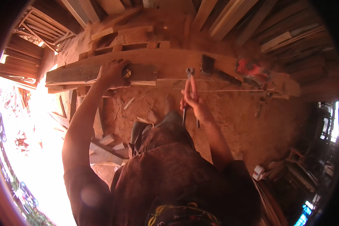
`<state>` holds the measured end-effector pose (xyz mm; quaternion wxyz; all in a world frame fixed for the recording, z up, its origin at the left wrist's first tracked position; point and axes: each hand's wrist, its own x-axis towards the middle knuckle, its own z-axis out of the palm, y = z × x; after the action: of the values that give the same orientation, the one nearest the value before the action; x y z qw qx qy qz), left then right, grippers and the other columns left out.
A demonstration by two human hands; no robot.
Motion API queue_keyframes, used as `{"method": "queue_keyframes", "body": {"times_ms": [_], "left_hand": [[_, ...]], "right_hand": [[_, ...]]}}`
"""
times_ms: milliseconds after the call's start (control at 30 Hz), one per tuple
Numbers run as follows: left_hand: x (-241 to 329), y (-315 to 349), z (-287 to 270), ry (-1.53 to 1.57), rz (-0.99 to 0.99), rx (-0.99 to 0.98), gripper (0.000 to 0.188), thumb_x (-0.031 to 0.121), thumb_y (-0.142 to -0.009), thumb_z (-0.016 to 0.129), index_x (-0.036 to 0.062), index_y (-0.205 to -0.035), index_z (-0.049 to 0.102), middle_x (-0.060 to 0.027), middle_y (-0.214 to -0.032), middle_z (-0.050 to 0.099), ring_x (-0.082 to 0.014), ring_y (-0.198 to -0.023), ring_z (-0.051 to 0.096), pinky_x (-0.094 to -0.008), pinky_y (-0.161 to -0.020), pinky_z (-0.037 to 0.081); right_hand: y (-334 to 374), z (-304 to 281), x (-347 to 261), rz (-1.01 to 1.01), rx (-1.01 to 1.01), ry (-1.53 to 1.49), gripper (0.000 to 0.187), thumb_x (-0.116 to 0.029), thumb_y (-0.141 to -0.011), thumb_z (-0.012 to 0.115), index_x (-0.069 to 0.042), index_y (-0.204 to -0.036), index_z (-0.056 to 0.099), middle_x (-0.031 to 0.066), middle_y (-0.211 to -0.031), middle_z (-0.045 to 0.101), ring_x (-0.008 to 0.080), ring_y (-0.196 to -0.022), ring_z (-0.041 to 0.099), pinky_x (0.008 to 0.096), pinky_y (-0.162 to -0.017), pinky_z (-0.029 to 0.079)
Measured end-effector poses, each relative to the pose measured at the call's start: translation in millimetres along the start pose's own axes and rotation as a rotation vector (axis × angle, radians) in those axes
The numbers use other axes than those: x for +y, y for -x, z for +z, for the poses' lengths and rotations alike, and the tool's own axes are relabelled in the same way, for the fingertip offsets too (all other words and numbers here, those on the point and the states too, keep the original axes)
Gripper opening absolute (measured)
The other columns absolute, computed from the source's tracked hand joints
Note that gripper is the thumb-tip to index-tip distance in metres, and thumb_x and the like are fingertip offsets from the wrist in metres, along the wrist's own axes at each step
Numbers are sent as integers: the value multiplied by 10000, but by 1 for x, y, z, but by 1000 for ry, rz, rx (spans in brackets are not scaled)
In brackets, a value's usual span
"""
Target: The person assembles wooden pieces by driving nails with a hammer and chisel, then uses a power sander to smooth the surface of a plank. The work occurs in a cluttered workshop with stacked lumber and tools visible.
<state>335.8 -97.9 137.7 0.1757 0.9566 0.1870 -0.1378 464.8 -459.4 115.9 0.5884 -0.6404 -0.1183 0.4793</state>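
A thick wooden beam (75, 75) lies on a long plank bench (169, 58) in front of me. On the beam's top, my left hand (115, 73) curls its fingers and thumb around a dark rounded thing (127, 73) with a small yellow patch; its kind does not show clearly. Above the ground to the right, my right hand (192, 100) grips a pair of pincers (190, 78). Their metal head points toward the bench, the grips are orange near it, and dark handle ends stick out below the hand. The head is close to the bench's near edge.
Right of the pincers lies a dark hammer-like tool (208, 64), its handle slanting right. Beyond it sits a red power tool (252, 71). Timber boards (229, 19) lean at the back, and wood offcuts (107, 150) lie by my left side. A white roll (258, 173) is at lower right.
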Motion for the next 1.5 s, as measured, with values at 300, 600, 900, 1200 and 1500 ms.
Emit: {"method": "queue_keyframes", "body": {"times_ms": [300,600,900,1200,1500], "left_hand": [[10,20,10,-74,291,268,633,298,-798,888,151,-1360,635,-89,-1523,586,-340,-1077,734,-470,-825,625],[201,43,33,261,1074,557,333,397,-854,882,126,-962,722,-48,-864,728,-245,-867,733,-418,-735,547],[278,50,31,401,881,391,613,343,-800,920,73,-1296,682,-100,-1304,691,-314,-1265,650,-437,-1065,486],[265,-15,138,911,-4,5,408,191,-976,789,36,-1332,666,-110,-1177,756,-208,-1037,741,-336,-842,599],[290,-16,224,1193,-442,42,417,278,-1002,782,32,-1322,678,-87,-1131,741,-184,-1059,707,-311,-879,575]], "right_hand": [[25,28,31,43,-12,-350,348,-376,-1115,604,-96,-1313,542,-9,-879,579,105,-699,551,272,-670,485],[39,39,8,-299,-184,-625,615,-429,-1087,617,-64,-1507,355,149,-1663,319,206,-1346,419,391,-1082,397],[50,-69,-27,-312,56,-550,937,-159,-1086,583,-122,-1723,-104,91,-1805,78,168,-1309,582,346,-952,536],[74,-389,-68,-202,1041,140,367,-180,-1007,750,-20,-1300,597,85,-853,719,168,-719,706,329,-655,572],[9,-666,-73,370,1001,1310,538,-314,-1017,703,-15,-1440,560,217,-1341,665,360,-1184,678,455,-992,539]]}}
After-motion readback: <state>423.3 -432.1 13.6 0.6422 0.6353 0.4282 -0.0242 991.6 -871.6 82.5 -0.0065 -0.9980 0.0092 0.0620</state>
